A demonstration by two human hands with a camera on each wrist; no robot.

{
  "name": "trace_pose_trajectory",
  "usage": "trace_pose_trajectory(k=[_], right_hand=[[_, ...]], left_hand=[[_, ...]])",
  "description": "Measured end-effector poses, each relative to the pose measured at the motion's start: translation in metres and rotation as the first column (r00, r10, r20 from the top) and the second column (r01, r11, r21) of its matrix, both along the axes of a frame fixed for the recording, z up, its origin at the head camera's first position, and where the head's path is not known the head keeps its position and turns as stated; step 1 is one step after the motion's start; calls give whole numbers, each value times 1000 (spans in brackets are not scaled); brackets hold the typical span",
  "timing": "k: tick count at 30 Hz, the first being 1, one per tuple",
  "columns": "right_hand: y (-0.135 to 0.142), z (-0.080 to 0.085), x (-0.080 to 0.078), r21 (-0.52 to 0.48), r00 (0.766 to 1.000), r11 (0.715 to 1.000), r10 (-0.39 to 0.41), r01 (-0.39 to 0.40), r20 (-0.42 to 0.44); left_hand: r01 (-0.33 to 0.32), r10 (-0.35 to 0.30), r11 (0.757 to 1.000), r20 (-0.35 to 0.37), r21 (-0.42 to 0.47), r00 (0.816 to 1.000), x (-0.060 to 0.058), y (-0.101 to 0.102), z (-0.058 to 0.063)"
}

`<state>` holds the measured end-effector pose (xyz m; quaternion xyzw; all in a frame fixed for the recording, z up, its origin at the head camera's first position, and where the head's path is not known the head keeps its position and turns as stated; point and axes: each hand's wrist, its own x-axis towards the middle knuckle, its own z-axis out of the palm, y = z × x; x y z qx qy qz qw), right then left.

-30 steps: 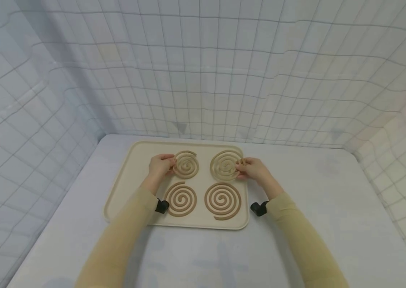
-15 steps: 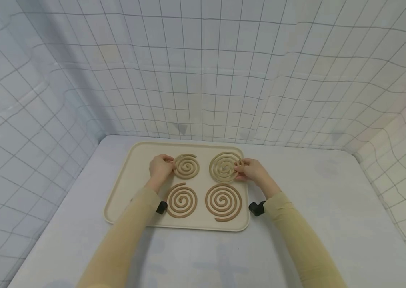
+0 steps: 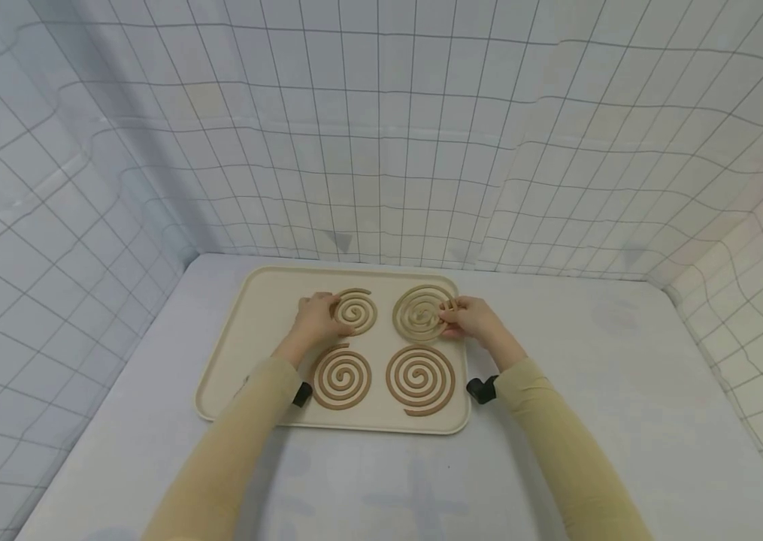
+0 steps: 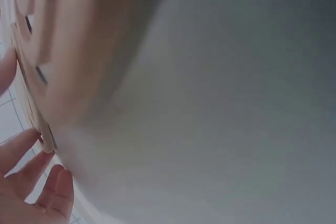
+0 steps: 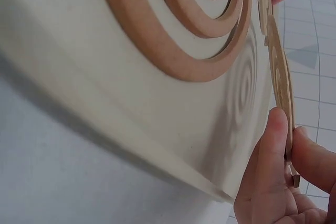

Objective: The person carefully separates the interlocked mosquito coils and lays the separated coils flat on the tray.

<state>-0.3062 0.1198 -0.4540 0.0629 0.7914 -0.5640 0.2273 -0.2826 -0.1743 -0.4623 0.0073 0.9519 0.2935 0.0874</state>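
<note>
Four-sided and cream, a tray (image 3: pixel 266 315) carries tan spiral mosquito coils. My left hand (image 3: pixel 316 319) holds the back-left coil (image 3: pixel 355 312) by its left part, thumb and fingers spread across its edge. In the left wrist view the fingertips (image 4: pixel 46 151) meet the thin rim of that coil. The back-right coil (image 3: pixel 419 315) is pinched at its right side by my right hand (image 3: pixel 479 319). Seen nearly edge-on in the right wrist view, this coil (image 5: pixel 281 77) stands off the tray, and its spiral shadow falls on the tray surface.
Two more coils lie flat at the front of the tray, a left one (image 3: pixel 341 378) and a right one (image 3: pixel 418 373). A white table (image 3: pixel 570 376) surrounds the tray. Grid-patterned curtains (image 3: pixel 381 135) enclose the table's back and sides.
My left hand has shifted slightly right, and its thumb and fingers have spread from a pinch at the coil's left edge to a wider hold. The right hand stays almost still with its coil.
</note>
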Motion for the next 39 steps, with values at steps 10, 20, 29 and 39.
trace_pose_trajectory(k=[10, 20, 29, 39], right_hand=[[-5, 0, -1, 0, 1000, 1000, 3, -3, 16], [-12, 1, -1, 30, 1000, 999, -30, 30, 6], [-13, 2, 3, 232, 995, 972, 5, 19, -100], [-25, 8, 2, 498, 910, 858, 301, -129, -284]], left_hand=[[80, -78, 993, 34, -89, 996, 3, -1, 3], [73, -71, 994, 28, -86, 997, 4, 0, 0], [70, -69, 995, 19, -76, 997, 6, 0, 1], [59, -58, 996, 25, -65, 998, 5, 0, 1]])
